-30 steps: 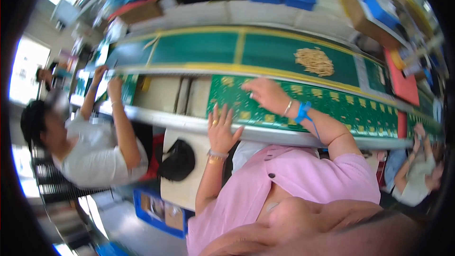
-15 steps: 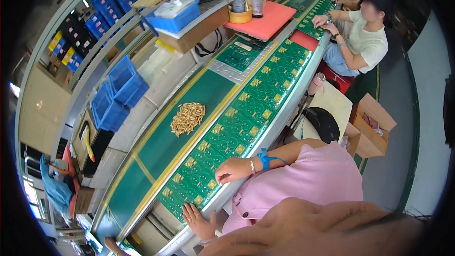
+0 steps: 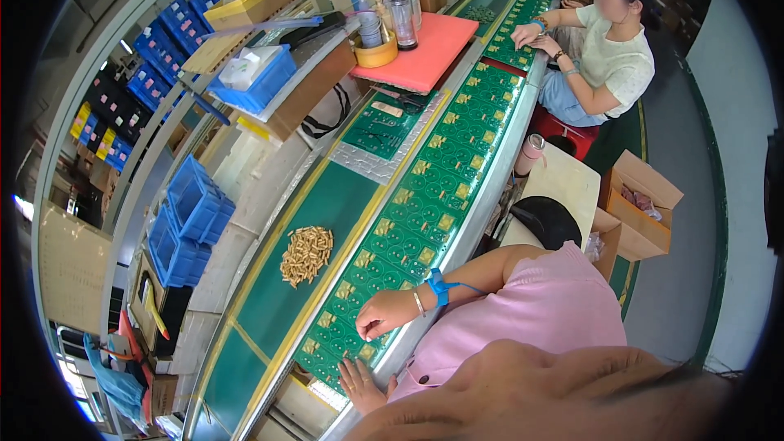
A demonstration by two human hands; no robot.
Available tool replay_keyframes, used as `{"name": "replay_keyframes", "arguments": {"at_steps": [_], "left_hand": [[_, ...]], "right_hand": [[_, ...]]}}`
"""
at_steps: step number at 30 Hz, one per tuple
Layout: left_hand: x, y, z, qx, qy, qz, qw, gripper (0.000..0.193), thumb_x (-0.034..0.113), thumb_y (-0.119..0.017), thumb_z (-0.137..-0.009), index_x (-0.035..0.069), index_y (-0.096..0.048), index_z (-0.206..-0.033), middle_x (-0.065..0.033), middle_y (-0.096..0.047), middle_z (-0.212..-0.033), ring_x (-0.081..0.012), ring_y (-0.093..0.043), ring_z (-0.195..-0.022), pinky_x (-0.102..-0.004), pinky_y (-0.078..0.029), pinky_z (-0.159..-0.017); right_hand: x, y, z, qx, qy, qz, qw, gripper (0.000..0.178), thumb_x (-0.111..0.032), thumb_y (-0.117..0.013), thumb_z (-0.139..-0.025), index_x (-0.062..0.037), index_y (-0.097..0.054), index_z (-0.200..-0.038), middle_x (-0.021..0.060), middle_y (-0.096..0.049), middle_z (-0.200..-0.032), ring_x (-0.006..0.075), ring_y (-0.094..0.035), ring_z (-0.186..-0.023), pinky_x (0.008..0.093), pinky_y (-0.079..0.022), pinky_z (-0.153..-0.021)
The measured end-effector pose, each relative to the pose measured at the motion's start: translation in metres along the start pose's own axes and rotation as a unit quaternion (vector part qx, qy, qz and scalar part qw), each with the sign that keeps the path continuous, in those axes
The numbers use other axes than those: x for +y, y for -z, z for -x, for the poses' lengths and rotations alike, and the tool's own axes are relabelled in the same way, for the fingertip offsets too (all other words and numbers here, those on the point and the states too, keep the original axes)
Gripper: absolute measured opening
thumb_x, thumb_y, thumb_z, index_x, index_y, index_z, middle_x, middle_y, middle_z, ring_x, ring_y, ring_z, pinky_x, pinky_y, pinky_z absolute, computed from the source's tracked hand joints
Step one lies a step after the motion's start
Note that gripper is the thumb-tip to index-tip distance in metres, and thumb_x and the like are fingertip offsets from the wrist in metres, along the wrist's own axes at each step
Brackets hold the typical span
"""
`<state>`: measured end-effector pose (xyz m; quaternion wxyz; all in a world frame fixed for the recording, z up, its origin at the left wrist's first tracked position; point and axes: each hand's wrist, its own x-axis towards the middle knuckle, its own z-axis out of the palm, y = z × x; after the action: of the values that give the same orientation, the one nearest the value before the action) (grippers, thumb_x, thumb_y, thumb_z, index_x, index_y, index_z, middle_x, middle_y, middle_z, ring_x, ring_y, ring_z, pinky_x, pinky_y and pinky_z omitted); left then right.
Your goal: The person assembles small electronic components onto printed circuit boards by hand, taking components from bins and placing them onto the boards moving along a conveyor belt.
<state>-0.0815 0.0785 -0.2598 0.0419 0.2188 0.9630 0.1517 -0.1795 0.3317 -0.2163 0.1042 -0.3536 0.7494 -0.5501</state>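
A long row of green circuit boards (image 3: 418, 207), with yellowish square parts and circle outlines, runs away from me along the near rail. My left hand (image 3: 361, 384) lies open at the near end of the row, fingers spread on the edge of the last board. Just beyond it, my right hand (image 3: 387, 314) hovers low over the boards with fingertips pinched together; whatever they may hold is too small to make out. A blue wrist strap (image 3: 441, 287) circles my right wrist. Left of the row, a pile of small brass-coloured pins (image 3: 307, 256) rests on the green belt (image 3: 273, 298).
Farther up the line, a co-worker (image 3: 616, 49) reaches over more boards. A red pad (image 3: 420, 53) carries bottles and a tape roll. Blue bins (image 3: 196, 196) stand at left. Open cardboard boxes (image 3: 641, 200) and a stool (image 3: 559, 171) are on my right.
My view has turned somewhat. The red gap between my board row and the co-worker's boards has narrowed. A hand at the lower left has left view. My right hand stays pinched.
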Motion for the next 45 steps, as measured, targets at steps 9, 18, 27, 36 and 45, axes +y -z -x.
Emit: {"name": "replay_keyframes", "arguments": {"at_steps": [9, 18, 27, 36, 45], "left_hand": [[0.027, 0.006, -0.034, -0.048, -0.07, -0.011, 0.996, 0.075, 0.039, -0.063, -0.064, -0.001, -0.043, -0.124, -0.0236, -0.03, -0.137, -0.0415, -0.02, -0.13, -0.056, -0.016, -0.103], [0.039, 0.023, -0.045, -0.034, -0.07, -0.011, 0.997, 0.068, 0.033, -0.063, -0.064, 0.0, -0.047, -0.12, -0.0216, -0.033, -0.136, -0.0451, -0.018, -0.129, -0.0574, -0.015, -0.103], [0.015, -0.013, -0.031, 0.265, -0.051, 0.049, 0.962, 0.042, 0.031, -0.052, -0.081, 0.004, -0.052, -0.113, -0.0204, -0.038, -0.131, -0.0472, -0.026, -0.124, -0.0606, -0.027, -0.095], [0.016, -0.014, -0.025, 0.317, 0.01, 0.067, 0.946, 0.033, 0.014, -0.054, -0.076, 0.004, -0.054, -0.108, -0.0202, -0.044, -0.125, -0.0464, -0.03, -0.121, -0.0589, -0.03, -0.094], [0.011, -0.018, -0.023, 0.3, 0.017, 0.074, 0.951, 0.034, 0.009, -0.054, -0.073, 0.003, -0.054, -0.106, -0.019, -0.047, -0.122, -0.0467, -0.033, -0.119, -0.0577, -0.032, -0.093]], "right_hand": [[0.011, 0.02, 0.015, 0.037, -0.031, -0.017, 0.999, 0.011, -0.018, -0.06, -0.081, -0.008, -0.061, -0.086, 0.0036, -0.061, -0.078, 0.0176, -0.058, -0.068, 0.0307, -0.045, -0.059], [0.01, 0.025, 0.003, 0.022, -0.049, 0.029, 0.998, 0.013, -0.019, -0.06, -0.08, -0.008, -0.06, -0.087, 0.0035, -0.061, -0.079, 0.0202, -0.058, -0.073, 0.033, -0.045, -0.063], [0.027, 0.081, -0.057, 0.025, -0.034, 0.31, 0.95, 0.06, -0.03, -0.07, -0.068, -0.0043, -0.046, -0.117, 0.0144, -0.049, -0.115, 0.0312, -0.044, -0.109, 0.0417, -0.037, -0.092], [0.114, 0.065, -0.138, 0.119, -0.132, 0.258, 0.95, 0.089, -0.055, -0.062, -0.069, -0.005, -0.028, -0.134, 0.0181, -0.03, -0.137, 0.0366, -0.021, -0.13, 0.0453, -0.019, -0.107], [0.121, 0.073, -0.129, 0.114, -0.099, 0.314, 0.937, 0.082, -0.054, -0.062, -0.069, -0.0054, -0.036, -0.129, 0.0164, -0.034, -0.135, 0.036, -0.027, -0.127, 0.0502, -0.02, -0.105]]}}
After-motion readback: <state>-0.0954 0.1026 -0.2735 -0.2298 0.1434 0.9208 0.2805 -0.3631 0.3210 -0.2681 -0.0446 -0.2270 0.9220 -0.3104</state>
